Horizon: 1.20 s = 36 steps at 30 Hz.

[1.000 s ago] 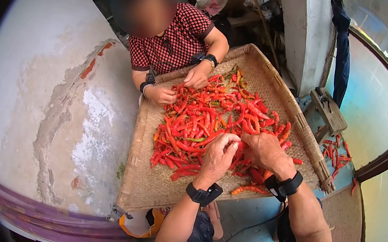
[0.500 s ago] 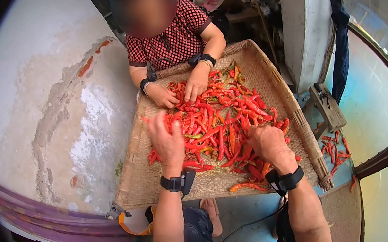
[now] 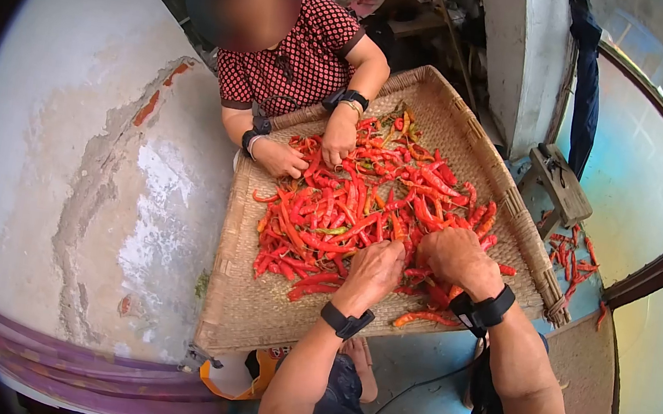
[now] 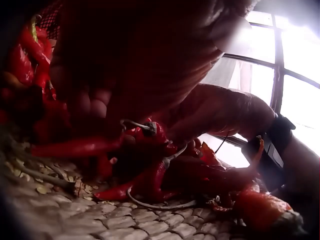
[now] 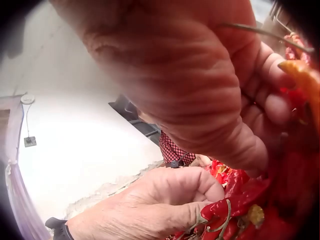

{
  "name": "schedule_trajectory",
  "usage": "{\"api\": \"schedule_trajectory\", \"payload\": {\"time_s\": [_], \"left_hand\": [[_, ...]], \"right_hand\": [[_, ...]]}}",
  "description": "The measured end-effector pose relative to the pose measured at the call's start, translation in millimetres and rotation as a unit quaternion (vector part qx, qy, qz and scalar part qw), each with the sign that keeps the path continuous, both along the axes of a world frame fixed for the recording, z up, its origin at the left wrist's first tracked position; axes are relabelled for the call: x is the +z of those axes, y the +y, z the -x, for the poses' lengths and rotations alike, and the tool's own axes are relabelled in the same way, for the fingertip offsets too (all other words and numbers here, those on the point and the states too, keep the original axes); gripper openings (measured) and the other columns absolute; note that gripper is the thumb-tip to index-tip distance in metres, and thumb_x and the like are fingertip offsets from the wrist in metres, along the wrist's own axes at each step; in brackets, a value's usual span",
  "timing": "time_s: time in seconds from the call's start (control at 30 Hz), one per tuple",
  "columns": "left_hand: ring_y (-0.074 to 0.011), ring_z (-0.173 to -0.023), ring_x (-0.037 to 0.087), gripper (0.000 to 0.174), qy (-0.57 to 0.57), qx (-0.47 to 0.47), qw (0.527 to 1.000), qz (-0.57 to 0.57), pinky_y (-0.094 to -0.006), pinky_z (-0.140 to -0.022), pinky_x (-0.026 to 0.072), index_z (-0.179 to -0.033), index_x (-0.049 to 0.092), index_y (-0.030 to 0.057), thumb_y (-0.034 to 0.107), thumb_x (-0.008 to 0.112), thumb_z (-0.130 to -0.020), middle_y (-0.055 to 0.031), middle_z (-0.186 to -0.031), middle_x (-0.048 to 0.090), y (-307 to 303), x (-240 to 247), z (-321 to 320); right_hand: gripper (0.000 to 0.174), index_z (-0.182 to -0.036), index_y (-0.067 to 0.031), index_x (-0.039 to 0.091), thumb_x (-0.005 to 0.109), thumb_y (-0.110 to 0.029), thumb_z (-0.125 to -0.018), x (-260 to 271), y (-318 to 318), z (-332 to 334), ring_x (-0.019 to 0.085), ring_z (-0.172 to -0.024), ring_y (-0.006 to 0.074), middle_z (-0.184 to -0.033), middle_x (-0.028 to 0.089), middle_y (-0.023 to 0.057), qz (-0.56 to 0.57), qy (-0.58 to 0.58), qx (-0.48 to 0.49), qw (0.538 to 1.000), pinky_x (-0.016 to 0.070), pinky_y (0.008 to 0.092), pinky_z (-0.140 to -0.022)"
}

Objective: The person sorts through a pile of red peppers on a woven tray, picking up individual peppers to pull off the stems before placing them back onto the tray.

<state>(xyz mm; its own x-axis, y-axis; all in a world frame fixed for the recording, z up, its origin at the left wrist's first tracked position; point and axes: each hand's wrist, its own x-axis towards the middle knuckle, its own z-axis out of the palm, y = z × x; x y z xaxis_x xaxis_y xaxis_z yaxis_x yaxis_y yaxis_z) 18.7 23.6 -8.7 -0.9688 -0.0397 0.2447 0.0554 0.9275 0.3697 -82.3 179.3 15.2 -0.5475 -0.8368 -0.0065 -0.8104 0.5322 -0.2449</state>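
Note:
Red chili peppers (image 3: pixel 320 231) lie heaped in a large woven bamboo tray (image 3: pixel 250 318). Over the near right part of the heap my two hands work close together. My left hand (image 3: pixel 377 272) pinches the stem end of a red chili pepper (image 5: pixel 237 200) between thumb and bent forefinger, as the right wrist view shows. Beside it, my right hand (image 3: pixel 459 257) has its fingers curled in, its thumb pressed to that pepper's other end. In the left wrist view, peppers with thin curved stems lie on the weave below my palm, which is in deep shadow.
Across the tray a person in a dotted shirt (image 3: pixel 297 56) has both hands (image 3: pixel 339 137) in the peppers. A wooden stool (image 3: pixel 560 187) stands to the right, with loose peppers (image 3: pixel 574 260) on the floor by it. A cracked wall (image 3: pixel 98 201) rises on the left.
My left hand swung left over the tray's left part with a red pepper, then came back beside my right hand. The right hand has stayed over the near right peppers.

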Motion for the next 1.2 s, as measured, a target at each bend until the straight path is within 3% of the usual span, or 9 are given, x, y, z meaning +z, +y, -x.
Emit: {"api": "schedule_trajectory", "payload": {"time_s": [0.17,0.4,0.47,0.6,0.67,0.8,1.07,1.13,1.2], "left_hand": [[-0.0249,-0.065,0.057,0.005,0.024,-0.010,0.989,-0.145,-0.0361,-0.062,0.0451,-0.086,0.053,0.0014,0.000,0.057,-0.084,-0.0102,-0.072,0.056,4,18,-3],[-0.0154,-0.070,0.059,0.008,0.033,-0.041,0.975,-0.218,-0.0293,-0.064,0.0473,-0.091,0.053,0.0011,-0.001,0.057,-0.085,-0.0055,-0.077,0.055,6,28,-3],[-0.0106,-0.074,0.059,0.008,0.030,-0.027,0.953,-0.300,-0.0239,-0.067,0.0488,-0.093,0.055,0.0009,-0.003,0.057,-0.087,-0.0022,-0.080,0.057,7,25,-2],[-0.0086,-0.077,0.060,0.008,0.076,-0.006,0.947,-0.312,-0.0221,-0.070,0.0500,-0.097,0.056,0.0011,-0.001,0.056,-0.089,-0.0007,-0.084,0.059,1,29,-2],[-0.0090,-0.078,0.061,0.009,0.102,0.011,0.899,-0.427,-0.0231,-0.070,0.0506,-0.099,0.056,0.0019,0.001,0.057,-0.091,-0.0016,-0.086,0.059,-4,29,-3],[-0.0097,-0.077,0.061,0.010,0.153,-0.016,0.842,-0.517,-0.0236,-0.070,0.0506,-0.100,0.056,0.0023,0.005,0.058,-0.091,-0.0025,-0.087,0.060,-9,35,-4],[-0.0120,-0.077,0.060,0.014,0.272,-0.009,0.747,-0.607,-0.0249,-0.071,0.0500,-0.101,0.054,0.0043,0.005,0.061,-0.089,-0.0038,-0.087,0.060,-18,53,-9],[-0.0124,-0.078,0.060,0.014,0.276,-0.003,0.743,-0.611,-0.0254,-0.073,0.0497,-0.101,0.054,0.0050,0.004,0.061,-0.089,-0.0033,-0.086,0.060,-22,51,-8],[-0.0123,-0.078,0.059,0.014,0.277,-0.027,0.715,-0.641,-0.0256,-0.073,0.0493,-0.101,0.053,0.0056,0.003,0.061,-0.089,-0.0029,-0.088,0.059,-24,50,-8]], "right_hand": [[0.014,-0.087,-0.0050,0.062,0.061,-0.016,-0.079,5,2,-2,0.065,-0.077,0.0372,-0.076,0.065,0.0186,0.113,-0.043,0.003,0.993,0.0516,0.0470,-0.068],[0.024,-0.102,-0.0089,0.058,0.063,-0.016,-0.079,2,-6,2,0.064,-0.077,0.0374,-0.079,0.064,0.0193,0.077,-0.054,0.019,0.995,0.0509,0.0474,-0.068],[0.023,-0.100,-0.0087,0.059,0.063,-0.015,-0.078,3,-6,0,0.064,-0.077,0.0375,-0.079,0.064,0.0190,0.197,-0.085,-0.015,0.977,0.0504,0.0475,-0.068],[0.023,-0.099,-0.0080,0.060,0.065,-0.013,-0.077,4,-5,1,0.064,-0.077,0.0376,-0.078,0.064,0.0181,0.281,-0.120,0.037,0.952,0.0501,0.0470,-0.068],[0.019,-0.094,-0.0072,0.061,0.067,-0.012,-0.076,3,-3,2,0.063,-0.076,0.0373,-0.077,0.064,0.0180,0.261,-0.126,0.088,0.953,0.0500,0.0461,-0.067],[0.015,-0.091,-0.0056,0.062,0.067,-0.013,-0.078,12,-1,2,0.063,-0.075,0.0372,-0.076,0.064,0.0178,0.200,-0.115,0.047,0.972,0.0499,0.0448,-0.066],[0.021,-0.084,-0.0002,0.060,0.065,-0.020,-0.084,24,7,17,0.059,-0.066,0.0372,-0.067,0.058,0.0196,0.393,-0.100,-0.031,0.914,0.0454,0.0435,-0.059],[0.025,-0.081,0.0007,0.059,0.064,-0.023,-0.087,31,11,18,0.056,-0.059,0.0320,-0.063,0.054,0.0178,0.400,-0.093,-0.051,0.911,0.0428,0.0405,-0.055],[0.030,-0.078,0.0014,0.057,0.063,-0.026,-0.088,33,13,21,0.049,-0.054,0.0250,-0.059,0.048,0.0150,0.466,-0.140,-0.099,0.868,0.0408,0.0379,-0.054]]}}
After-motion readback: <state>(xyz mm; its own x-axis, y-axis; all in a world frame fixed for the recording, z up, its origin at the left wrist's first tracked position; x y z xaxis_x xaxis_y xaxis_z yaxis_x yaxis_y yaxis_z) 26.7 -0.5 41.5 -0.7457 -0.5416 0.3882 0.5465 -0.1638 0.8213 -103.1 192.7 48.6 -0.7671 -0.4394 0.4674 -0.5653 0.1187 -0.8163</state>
